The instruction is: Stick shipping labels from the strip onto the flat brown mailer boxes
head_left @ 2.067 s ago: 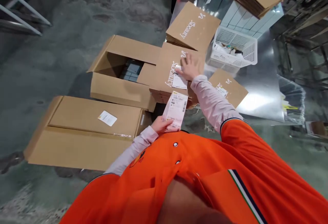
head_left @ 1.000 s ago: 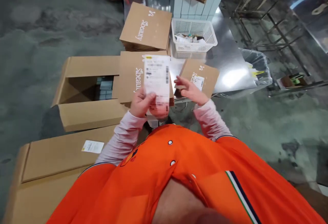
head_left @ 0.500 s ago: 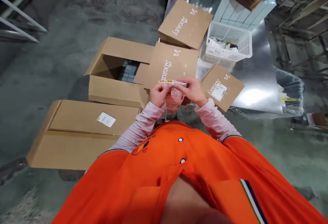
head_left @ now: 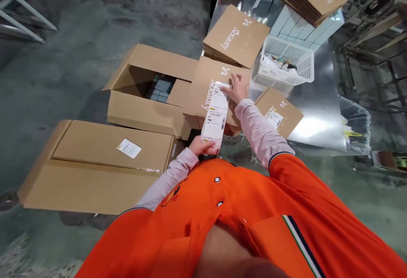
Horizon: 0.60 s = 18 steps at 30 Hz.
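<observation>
The left hand pinches the lower end of the shipping-label strip, thumb on top; the fingers beneath are hidden. The right hand, fingers partly spread, rests at the strip's upper end, thumb against the label, over the middle cardboard stack printed "beauty".

From the strip, the open carton lies at ten o'clock, its flaps out and small blue-grey boxes inside. At eight o'clock sits a larger carton with a white label on it; its contents cannot be seen.

At two o'clock, the white perforated basket holds a jumble of white packets and small items. The labelled cardboard mailer is at three o'clock. Farther out that way, a clear plastic bag contains white and yellow pieces.
</observation>
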Each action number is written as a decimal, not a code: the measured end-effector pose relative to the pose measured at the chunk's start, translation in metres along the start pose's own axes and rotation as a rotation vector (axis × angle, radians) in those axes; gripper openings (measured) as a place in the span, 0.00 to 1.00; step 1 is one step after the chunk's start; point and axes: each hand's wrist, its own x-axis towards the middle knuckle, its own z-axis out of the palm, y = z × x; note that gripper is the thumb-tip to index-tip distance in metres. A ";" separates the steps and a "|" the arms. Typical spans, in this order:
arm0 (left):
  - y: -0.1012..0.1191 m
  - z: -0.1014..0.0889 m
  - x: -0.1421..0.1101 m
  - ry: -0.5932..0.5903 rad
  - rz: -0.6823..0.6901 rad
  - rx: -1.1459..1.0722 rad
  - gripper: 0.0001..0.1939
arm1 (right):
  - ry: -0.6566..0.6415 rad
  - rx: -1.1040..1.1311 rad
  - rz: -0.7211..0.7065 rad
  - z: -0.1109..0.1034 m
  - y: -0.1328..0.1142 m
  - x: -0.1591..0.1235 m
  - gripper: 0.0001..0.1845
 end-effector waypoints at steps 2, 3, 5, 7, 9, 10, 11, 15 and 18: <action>-0.009 -0.004 -0.023 -0.023 -0.064 0.005 0.27 | -0.104 -0.106 -0.094 0.003 -0.005 -0.002 0.44; -0.009 -0.006 -0.032 -0.042 -0.085 0.003 0.26 | -0.187 -0.148 -0.167 0.003 -0.011 -0.007 0.44; 0.002 -0.012 -0.044 -0.046 -0.059 -0.023 0.26 | -0.349 -0.206 -0.310 0.001 -0.026 -0.027 0.43; 0.025 -0.019 -0.044 0.046 0.068 -0.053 0.27 | -0.449 -0.188 -0.454 -0.005 -0.039 -0.059 0.42; 0.053 -0.025 -0.030 0.191 0.231 -0.058 0.28 | -0.551 -0.052 -0.649 -0.015 -0.044 -0.098 0.38; 0.067 -0.028 -0.019 0.264 0.309 -0.048 0.28 | -0.601 0.050 -0.725 -0.021 -0.042 -0.116 0.34; 0.079 -0.030 -0.007 0.328 0.381 -0.028 0.28 | -0.608 0.151 -0.735 -0.028 -0.037 -0.131 0.29; 0.114 -0.036 0.050 0.531 0.577 0.209 0.22 | -0.164 0.271 -0.146 -0.041 -0.002 -0.151 0.30; 0.122 -0.037 0.083 0.597 0.490 0.505 0.14 | -0.022 0.246 0.162 -0.032 0.014 -0.143 0.37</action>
